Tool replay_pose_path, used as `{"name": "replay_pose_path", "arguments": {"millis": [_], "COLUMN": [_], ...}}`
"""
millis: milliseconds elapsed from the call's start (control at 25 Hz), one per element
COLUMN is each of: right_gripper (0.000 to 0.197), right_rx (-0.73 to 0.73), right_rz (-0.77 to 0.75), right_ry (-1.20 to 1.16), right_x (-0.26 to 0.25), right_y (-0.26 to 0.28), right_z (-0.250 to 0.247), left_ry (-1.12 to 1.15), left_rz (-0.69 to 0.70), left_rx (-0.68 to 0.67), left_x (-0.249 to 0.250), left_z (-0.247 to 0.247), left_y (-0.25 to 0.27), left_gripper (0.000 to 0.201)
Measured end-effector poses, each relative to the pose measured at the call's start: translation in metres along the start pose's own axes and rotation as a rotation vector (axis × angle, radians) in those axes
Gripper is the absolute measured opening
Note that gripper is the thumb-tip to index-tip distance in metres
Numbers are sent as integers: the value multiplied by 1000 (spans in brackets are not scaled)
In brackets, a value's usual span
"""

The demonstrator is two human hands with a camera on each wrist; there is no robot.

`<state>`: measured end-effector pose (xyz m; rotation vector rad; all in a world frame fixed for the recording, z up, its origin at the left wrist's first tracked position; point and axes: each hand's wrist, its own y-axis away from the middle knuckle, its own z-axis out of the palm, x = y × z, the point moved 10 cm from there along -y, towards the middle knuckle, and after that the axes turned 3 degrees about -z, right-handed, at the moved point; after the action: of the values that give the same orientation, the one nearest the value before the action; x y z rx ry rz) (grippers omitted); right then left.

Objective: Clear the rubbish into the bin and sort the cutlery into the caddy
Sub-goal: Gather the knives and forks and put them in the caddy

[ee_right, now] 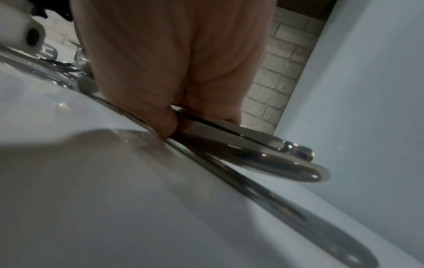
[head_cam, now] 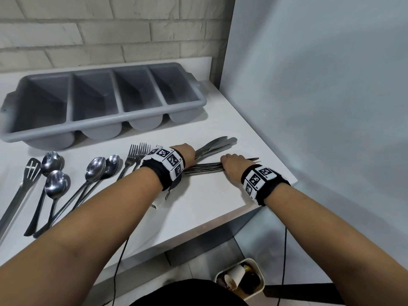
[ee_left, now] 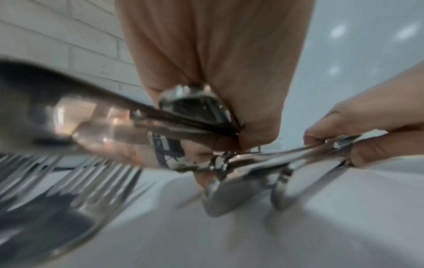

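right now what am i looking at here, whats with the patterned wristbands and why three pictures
No machine here: a person works with two bare hands. Each wrist wears a black band with printed square markers and a small camera. The big picture comes from a camera on the person's head; the two blurry close-ups look along each hand from those wrist cameras.

On the white counter sits a grey four-compartment caddy, all four compartments bare. In front of it lie spoons, forks and slotted tongs. On the floor below stands a bin holding a paper cup and other rubbish.

The left hand has its grip on a bundle of knives. The right hand pinches the handles of more cutlery lying flat on the counter; its wrist view shows thumb and fingers closed on them.
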<state>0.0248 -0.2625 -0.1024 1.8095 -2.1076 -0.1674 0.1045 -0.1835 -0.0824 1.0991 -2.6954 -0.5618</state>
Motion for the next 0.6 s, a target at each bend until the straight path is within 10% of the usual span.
{"name": "replay_pose_path", "arguments": {"millis": [600], "right_gripper": [25], "right_rx": [44], "right_rz": [61], "right_ry": [3], "right_x": [10], "right_y": [-5], "right_z": [-13], "left_ry": [389], "left_rz": [62], "left_rx": [170], "left_x": [-43], "left_z": [-17], "left_y": [20], "left_gripper": [28]}}
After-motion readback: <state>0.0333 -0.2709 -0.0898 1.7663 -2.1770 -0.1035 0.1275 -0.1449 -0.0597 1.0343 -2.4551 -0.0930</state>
